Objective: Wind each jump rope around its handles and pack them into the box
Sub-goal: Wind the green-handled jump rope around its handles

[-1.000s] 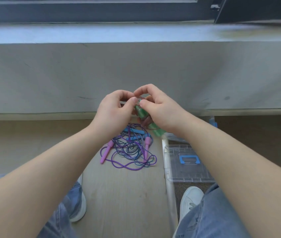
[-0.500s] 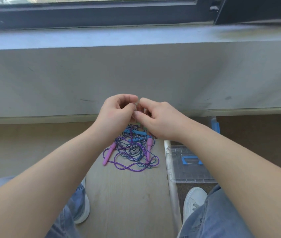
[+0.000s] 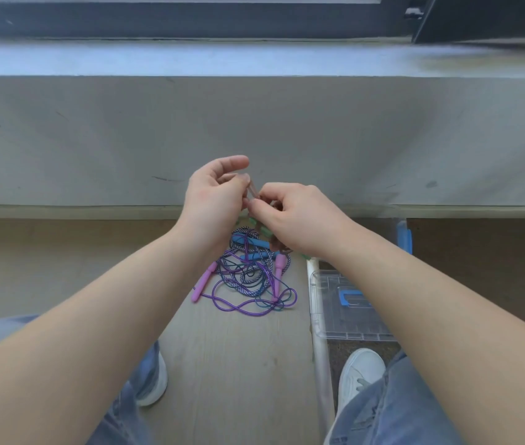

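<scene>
Both hands raised over the floor: left (image 3: 214, 197) and right (image 3: 299, 216) pinching a brownish rope (image 3: 253, 191) with green handles (image 3: 266, 232), mostly hidden. Tangled pile (image 3: 248, 274) below; box (image 3: 344, 303) right, partly arm-covered.

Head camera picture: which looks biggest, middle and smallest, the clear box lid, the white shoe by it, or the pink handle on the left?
1. Clear box lid, though an arm hides part of it.
2. White shoe; it is nearer the camera, so it may look bigger than it really is.
3. Pink handle, clearly smallest.
</scene>
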Motion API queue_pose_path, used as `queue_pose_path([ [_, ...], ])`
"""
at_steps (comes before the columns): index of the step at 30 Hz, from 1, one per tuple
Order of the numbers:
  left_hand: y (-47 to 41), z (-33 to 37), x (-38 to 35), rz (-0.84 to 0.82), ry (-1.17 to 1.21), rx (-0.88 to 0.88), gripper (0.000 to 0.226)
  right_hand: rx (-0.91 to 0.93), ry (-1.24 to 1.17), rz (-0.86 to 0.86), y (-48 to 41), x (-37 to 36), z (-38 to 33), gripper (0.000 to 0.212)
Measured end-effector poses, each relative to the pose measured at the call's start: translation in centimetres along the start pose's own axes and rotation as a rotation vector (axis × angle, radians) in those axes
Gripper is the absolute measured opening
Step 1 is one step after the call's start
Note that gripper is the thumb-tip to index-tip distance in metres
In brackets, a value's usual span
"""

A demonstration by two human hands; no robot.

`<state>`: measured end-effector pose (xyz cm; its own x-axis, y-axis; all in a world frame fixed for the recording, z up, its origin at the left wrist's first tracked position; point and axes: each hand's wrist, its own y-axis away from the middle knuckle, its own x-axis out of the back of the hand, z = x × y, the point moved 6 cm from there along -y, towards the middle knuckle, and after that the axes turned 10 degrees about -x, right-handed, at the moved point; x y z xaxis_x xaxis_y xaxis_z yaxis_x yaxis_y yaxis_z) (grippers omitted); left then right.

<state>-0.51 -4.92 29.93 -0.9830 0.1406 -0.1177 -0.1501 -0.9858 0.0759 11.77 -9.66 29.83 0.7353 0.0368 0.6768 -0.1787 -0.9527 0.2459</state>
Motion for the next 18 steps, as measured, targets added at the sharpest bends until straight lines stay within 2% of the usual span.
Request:
queue_pose_path([
  [3, 0.1, -0.2, -0.1, -0.052, -0.029, 0.021, 0.020, 0.017, -0.046, 0.010, 0.4, 0.0, 0.5, 0.017],
  [6, 0.4, 0.0, 0.0, -0.060, -0.026, 0.021, 0.018, 0.017, -0.115, 0.004, 1.0, 0.3, 0.8, 0.011],
  [11, 1.6, 0.2, -0.1, -0.046, 0.073, 0.058, 0.020, 0.005, -0.131, -0.003, 2.4, 0.3, 0.7, 0.026],
  [16, 1.9, 0.3, -0.6, -0.109, 0.113, 0.127, 0.016, -0.073, -0.274, -0.123, 2.8, 0.5, 1.4, 0.020],
  [18, 1.3, 0.0, -0.8, -0.089, 0.128, 0.163, 0.014, -0.080, -0.269, -0.168, 2.7, 0.9, 2.0, 0.028],
])
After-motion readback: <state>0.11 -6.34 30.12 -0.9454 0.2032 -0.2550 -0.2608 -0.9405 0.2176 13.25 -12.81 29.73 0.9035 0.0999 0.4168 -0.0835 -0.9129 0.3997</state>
